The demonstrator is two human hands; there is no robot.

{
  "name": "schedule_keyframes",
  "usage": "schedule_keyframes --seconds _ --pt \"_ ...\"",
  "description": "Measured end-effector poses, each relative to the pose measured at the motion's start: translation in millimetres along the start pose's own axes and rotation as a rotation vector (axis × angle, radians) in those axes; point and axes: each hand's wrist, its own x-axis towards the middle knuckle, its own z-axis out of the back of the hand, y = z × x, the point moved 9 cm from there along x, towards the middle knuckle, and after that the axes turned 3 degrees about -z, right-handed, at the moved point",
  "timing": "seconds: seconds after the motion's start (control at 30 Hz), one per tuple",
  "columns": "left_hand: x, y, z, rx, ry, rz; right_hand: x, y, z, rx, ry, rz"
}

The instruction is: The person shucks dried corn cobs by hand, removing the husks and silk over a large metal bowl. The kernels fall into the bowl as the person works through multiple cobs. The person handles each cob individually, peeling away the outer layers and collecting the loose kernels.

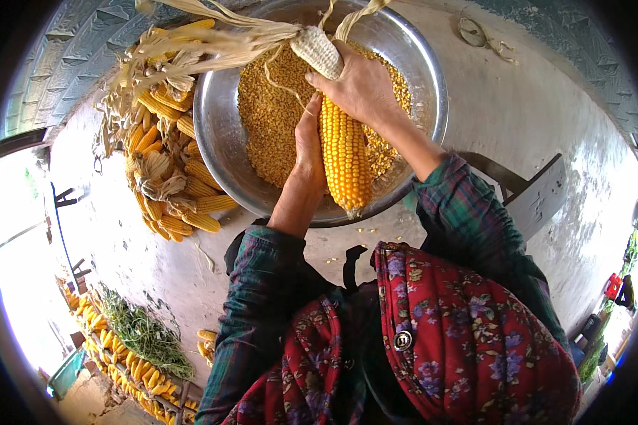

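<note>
My left hand holds the side of a yellow ear of corn, its tip pointing toward me. My right hand is closed around a bare white corncob, thumb pressing along it. Dry husks trail from the cob's far end to the left. My right hand hides where cob and ear meet, so I cannot tell whether they are one piece. Both hands are above a large metal basin of loose corn kernels.
Unshelled corn ears with husks are heaped against the basin's left side. A low stool or bench stands to the right. Stray kernels lie on the concrete floor. Green plants and a row of corn lie lower left.
</note>
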Motion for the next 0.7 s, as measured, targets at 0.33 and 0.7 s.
schedule_keyframes --seconds 0.33,0.7 --pt "1 -25 -1 -0.25 -0.068 -0.12 -29 42 8 0.133 0.188 0.394" --pt "-6 -10 -10 -0.045 0.166 0.055 9 -13 5 0.044 -0.089 0.015"
